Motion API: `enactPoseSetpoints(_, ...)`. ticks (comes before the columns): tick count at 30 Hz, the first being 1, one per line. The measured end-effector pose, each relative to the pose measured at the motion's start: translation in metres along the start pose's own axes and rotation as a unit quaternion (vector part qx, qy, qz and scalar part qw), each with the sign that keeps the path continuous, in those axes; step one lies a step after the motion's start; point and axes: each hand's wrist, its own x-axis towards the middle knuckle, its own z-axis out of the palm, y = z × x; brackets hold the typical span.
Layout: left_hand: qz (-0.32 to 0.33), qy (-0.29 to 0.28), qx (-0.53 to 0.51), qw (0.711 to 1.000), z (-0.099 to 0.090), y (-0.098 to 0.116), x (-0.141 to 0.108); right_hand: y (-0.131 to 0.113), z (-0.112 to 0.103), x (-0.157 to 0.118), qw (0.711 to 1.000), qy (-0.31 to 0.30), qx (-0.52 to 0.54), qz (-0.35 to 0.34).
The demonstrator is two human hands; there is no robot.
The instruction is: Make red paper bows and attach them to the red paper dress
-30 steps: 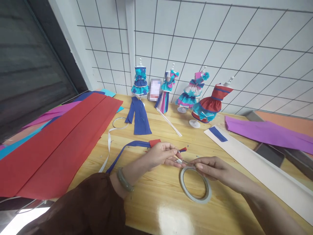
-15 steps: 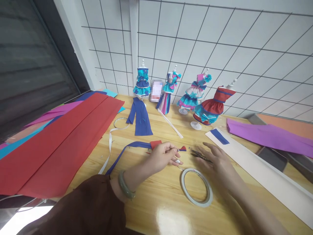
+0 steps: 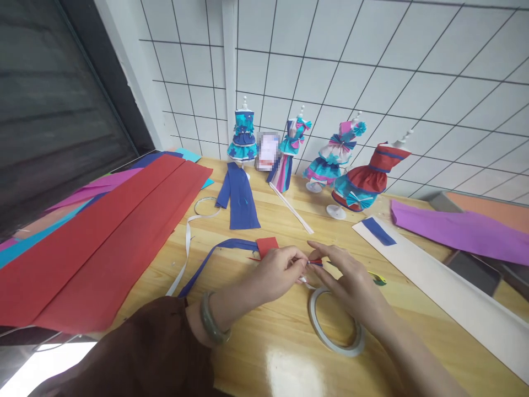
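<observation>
My left hand (image 3: 285,270) is closed in a pinch on a small folded red and blue paper piece (image 3: 316,263). From the other side, my right hand (image 3: 347,275) has its thumb and fingertips around that piece's right end. White tape trails from beside my left fingers to a tape roll (image 3: 313,315) lying flat below my right hand. Partly hidden behind the right hand is a tool with a yellow-green handle (image 3: 377,278). A red paper square (image 3: 266,246) and a long blue paper strip (image 3: 223,244) lie just beyond my left hand.
Large red paper sheets (image 3: 124,237) cover the left side. Several small dress forms, including one in a red dress (image 3: 374,173), stand along the back beside a phone (image 3: 268,151). Blue paper (image 3: 243,201), a white strip (image 3: 438,292) and purple paper (image 3: 458,231) also lie around.
My right hand has let go of the dark scissors on the table and moved left to the folded paper piece. The left hand, still pinching it, has shifted slightly right and down.
</observation>
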Motion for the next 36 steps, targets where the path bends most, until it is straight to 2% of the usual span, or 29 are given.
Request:
enactPoseSetpoints(5,0.069,0.017,0.159,0.985,-0.004,0.006,-0.003,0.004,0.003,-0.003,1.0,-0.001,0.0,-0.005)
enactPoseSetpoints(8,0.09,0.009,0.2,0.976,-0.005,0.01,-0.004,0.005,0.004,-0.003,1.0,-0.005,0.001,-0.028)
enactPoseSetpoints(13,0.055,0.0,0.161,0.985,-0.002,0.004,-0.003,0.005,0.005,-0.003,0.999,-0.017,-0.005,-0.052)
enactPoseSetpoints(18,0.021,0.014,0.106,0.994,-0.001,-0.005,0.0,0.008,0.007,-0.006,0.999,-0.04,0.004,-0.034)
enactPoseSetpoints(25,0.023,0.015,0.119,0.992,-0.003,0.005,0.0,0.005,0.007,-0.008,0.998,-0.04,0.039,0.018)
enactPoseSetpoints(29,0.001,0.002,0.045,0.999,-0.002,0.006,-0.001,0.009,0.007,-0.008,0.999,-0.021,0.033,-0.002)
enactPoseSetpoints(33,-0.109,-0.003,-0.128,0.986,0.0,0.005,0.002,0.011,0.007,-0.007,0.999,0.017,-0.002,-0.033)
enactPoseSetpoints(36,-0.161,0.0,-0.202,0.966,0.0,0.007,0.005,0.008,0.006,-0.007,0.997,0.028,-0.031,-0.066)
